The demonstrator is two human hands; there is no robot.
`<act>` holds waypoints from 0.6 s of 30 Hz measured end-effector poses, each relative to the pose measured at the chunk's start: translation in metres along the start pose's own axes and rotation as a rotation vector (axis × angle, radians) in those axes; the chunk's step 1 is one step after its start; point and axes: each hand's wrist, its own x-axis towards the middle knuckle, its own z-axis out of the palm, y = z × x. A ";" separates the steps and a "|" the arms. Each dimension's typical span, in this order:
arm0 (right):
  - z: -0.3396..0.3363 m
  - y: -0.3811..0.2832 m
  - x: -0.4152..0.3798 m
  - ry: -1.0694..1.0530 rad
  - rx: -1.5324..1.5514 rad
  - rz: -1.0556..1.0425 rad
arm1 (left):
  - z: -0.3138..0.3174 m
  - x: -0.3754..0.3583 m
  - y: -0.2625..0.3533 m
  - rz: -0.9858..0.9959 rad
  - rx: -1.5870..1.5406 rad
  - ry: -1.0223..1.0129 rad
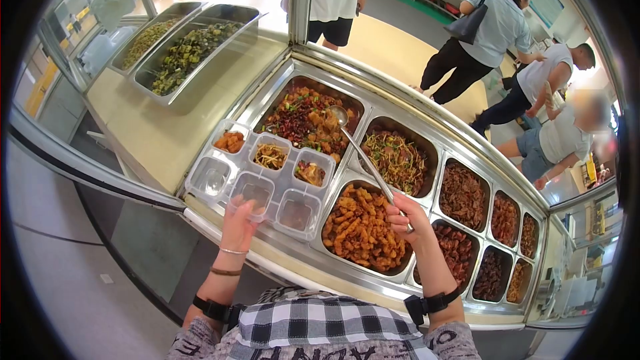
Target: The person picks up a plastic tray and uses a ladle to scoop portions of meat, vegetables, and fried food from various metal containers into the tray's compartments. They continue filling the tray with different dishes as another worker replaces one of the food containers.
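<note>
My left hand (240, 225) holds a clear plastic compartment tray (263, 177) from below at its near edge. Food lies in its three compartments at the far and right side; the other compartments look empty. My right hand (408, 219) is closed round the handle of a metal ladle (373, 172). The ladle's bowl rests in the large pan of red chili dish (303, 117) at the back. Beneath the handle are a pan of shredded noodle-like food (395, 160) and a pan of golden fried pieces (363, 227), close to my right hand.
More pans of dark meat (463, 193) line the counter on the right. Two metal trays, one with green vegetables (190, 57), stand at the back left. Window frames (300, 7) border the counter. Several people, one with a shoulder bag (470, 25), are beyond it.
</note>
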 end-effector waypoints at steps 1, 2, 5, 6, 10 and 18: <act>0.003 -0.003 -0.005 0.008 -0.025 -0.016 | 0.002 0.006 -0.002 0.021 0.017 0.011; 0.007 -0.006 -0.012 0.006 -0.029 -0.015 | 0.003 0.012 -0.004 0.042 0.034 0.023; 0.022 -0.008 -0.040 -0.036 -0.107 -0.056 | -0.002 0.035 -0.010 -0.001 -0.033 0.004; 0.026 -0.007 -0.049 -0.039 -0.112 -0.051 | -0.001 0.040 -0.010 0.004 -0.037 0.009; 0.038 0.006 -0.080 -0.005 -0.212 -0.057 | 0.011 0.051 -0.011 0.028 -0.041 0.049; 0.036 0.043 -0.088 0.069 -0.741 -0.117 | 0.018 0.049 -0.011 0.051 -0.058 0.082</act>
